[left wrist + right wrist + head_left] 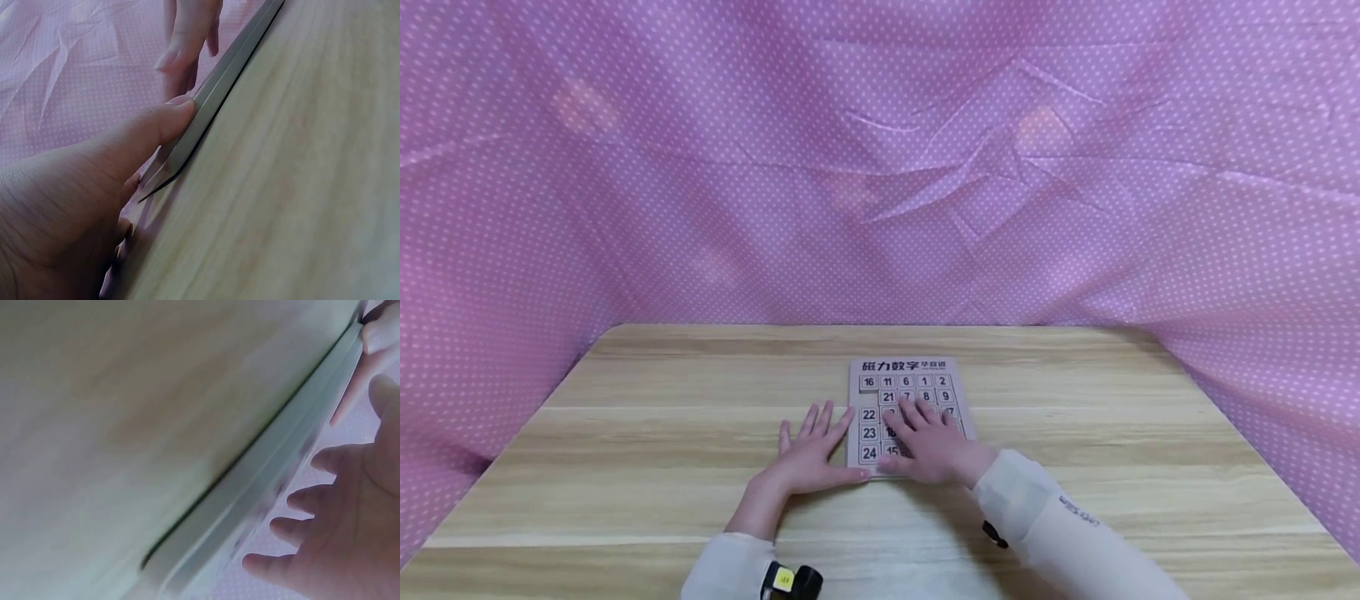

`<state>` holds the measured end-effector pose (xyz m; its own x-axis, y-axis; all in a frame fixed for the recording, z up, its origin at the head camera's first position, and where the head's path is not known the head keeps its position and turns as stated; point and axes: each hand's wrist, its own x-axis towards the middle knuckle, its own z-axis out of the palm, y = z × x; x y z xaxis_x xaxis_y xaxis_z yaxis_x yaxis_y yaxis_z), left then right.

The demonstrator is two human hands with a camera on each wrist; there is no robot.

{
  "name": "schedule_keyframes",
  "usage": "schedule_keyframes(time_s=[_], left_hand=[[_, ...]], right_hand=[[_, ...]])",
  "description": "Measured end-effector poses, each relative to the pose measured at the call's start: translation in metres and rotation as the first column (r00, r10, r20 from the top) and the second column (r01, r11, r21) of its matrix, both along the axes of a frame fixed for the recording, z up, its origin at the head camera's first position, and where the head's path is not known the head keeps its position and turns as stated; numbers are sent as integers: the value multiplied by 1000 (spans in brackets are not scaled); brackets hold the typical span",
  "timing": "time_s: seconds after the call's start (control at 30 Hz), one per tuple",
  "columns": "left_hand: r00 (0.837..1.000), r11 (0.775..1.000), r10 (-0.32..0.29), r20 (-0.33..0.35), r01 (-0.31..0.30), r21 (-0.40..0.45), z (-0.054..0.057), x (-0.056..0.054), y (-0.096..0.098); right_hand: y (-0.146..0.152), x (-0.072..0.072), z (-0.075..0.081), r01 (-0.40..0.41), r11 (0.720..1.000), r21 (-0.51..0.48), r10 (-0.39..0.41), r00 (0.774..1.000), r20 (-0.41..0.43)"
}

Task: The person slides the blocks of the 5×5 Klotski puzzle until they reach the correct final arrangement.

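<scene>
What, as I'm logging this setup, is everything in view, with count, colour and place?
Number puzzle board: one, pale grey with dark lettering, on the tabletop
Number tiles: several, exact count hidden by a hand, pale with dark numerals, in the board; a gap below the 16
Tabletop: one, light wood-grain, beneath the board
Dotted cloth: number of pieces unclear, pink-purple with pale dots, behind and beside the tabletop
Wrist devices: two, black, one with a yellow label, at the cuffs
Sleeves: two, whitish, on the forearms
Left hand: one, bare, at the board's left side, thumb at its near-left corner
Right hand: one, bare, fingers spread over the board
</scene>
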<state>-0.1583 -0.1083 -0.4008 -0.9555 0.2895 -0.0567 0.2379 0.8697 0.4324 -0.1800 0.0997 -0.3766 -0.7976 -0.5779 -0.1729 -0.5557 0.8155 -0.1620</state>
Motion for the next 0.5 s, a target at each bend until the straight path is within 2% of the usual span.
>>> schedule_keyframes(time_s=[0.3,0.5], left_hand=[[1000,1000,-9,5,9,13,-1,-4,-2],[1000,1000,-12,6,12,5,-1,-7,-5]], right_hand=[[37,-5,5,93,996,8,-93,996,-17],[47,-6,8,133,991,-17,-133,991,1]])
